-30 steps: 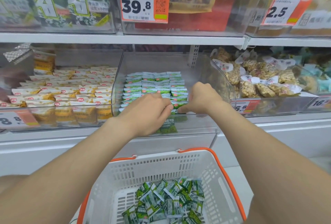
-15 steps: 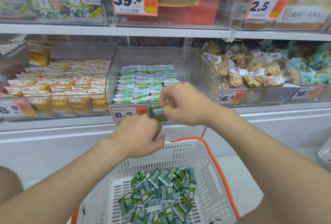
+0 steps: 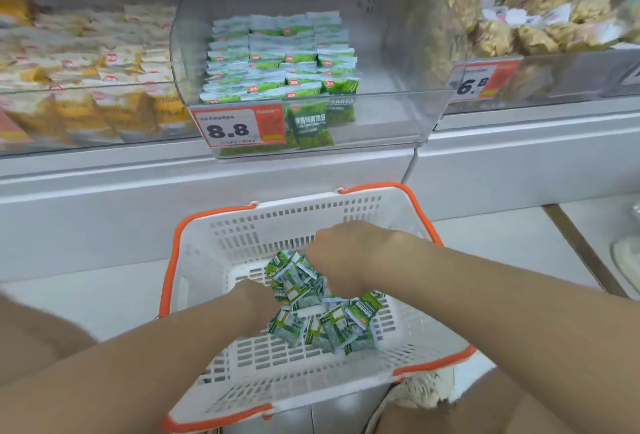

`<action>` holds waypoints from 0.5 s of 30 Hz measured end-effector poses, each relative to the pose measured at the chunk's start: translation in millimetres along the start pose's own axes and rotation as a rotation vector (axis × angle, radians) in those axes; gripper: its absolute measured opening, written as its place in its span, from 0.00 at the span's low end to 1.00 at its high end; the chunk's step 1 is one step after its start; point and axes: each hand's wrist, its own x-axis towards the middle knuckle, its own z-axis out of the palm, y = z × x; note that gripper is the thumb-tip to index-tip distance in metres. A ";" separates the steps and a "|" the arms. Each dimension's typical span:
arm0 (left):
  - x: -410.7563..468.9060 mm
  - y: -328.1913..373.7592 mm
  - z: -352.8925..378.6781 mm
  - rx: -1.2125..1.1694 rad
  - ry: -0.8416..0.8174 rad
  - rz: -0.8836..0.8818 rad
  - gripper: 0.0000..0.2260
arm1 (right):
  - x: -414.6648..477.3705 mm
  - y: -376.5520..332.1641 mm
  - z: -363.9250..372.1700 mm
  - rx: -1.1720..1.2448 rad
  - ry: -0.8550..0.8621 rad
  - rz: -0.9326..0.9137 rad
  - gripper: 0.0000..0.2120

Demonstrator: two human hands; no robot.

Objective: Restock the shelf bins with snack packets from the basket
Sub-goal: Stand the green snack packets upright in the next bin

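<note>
- Our right hand curls round green packets in the basket.
- Left hand digs in just beside; fingers hidden, can't tell its grip.
- Best we grab few, faces aligned, for the middle bin.

Bright even light, motion blur up top, wide-angle warp

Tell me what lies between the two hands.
A heap of green packets on the floor of the basket fills the gap between the left hand and the right hand, as the head view shows.
</note>
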 end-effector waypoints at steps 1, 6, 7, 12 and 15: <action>8.7 0.3 10.4 0.013 0.002 -0.002 0.16 | 2.5 0.9 1.4 0.003 -0.003 0.002 0.04; 52.8 -4.5 49.7 0.116 0.053 0.068 0.34 | 12.3 5.4 7.0 -0.002 -0.021 -0.012 0.02; 57.4 -5.8 55.0 0.118 0.055 0.082 0.33 | 13.9 6.1 7.6 -0.001 -0.022 -0.015 0.02; 60.3 -3.1 65.0 0.158 0.085 0.232 0.22 | 20.9 7.5 10.3 0.001 -0.037 -0.009 0.04; 74.1 -1.5 82.2 0.132 0.025 0.235 0.17 | 21.7 7.4 11.3 0.001 -0.048 -0.002 0.03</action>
